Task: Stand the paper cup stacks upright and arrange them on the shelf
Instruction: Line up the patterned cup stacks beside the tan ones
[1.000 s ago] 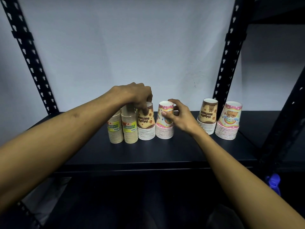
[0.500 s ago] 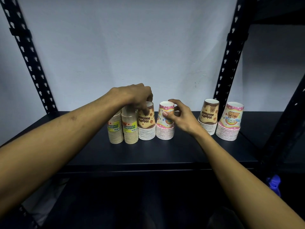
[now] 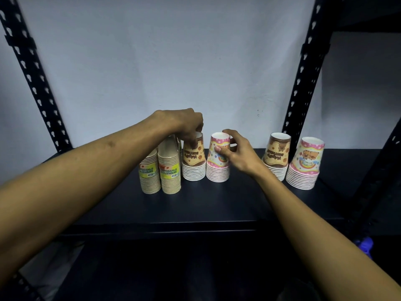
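Observation:
Several paper cup stacks stand upside down in a row on the black shelf [image 3: 195, 205]. From the left: two tan stacks with yellow labels [image 3: 150, 177] [image 3: 169, 174], a brown stack [image 3: 193, 165], a pink stack [image 3: 217, 168], then apart to the right another brown stack [image 3: 276, 159] and another pink stack [image 3: 304, 165]. My left hand [image 3: 182, 122] reaches over from above and pinches the top of the first brown stack. My right hand [image 3: 237, 151] grips the upper part of the first pink stack with thumb in front and fingers behind.
Black perforated shelf posts rise at the left [image 3: 32, 74] and right [image 3: 303, 83], with a white wall behind. A gap of bare shelf lies between the pink stack in my hand and the right-hand pair. A blue object [image 3: 364, 245] sits low at the right.
Both hands stay on the same two stacks; the stacks and arms have hardly shifted.

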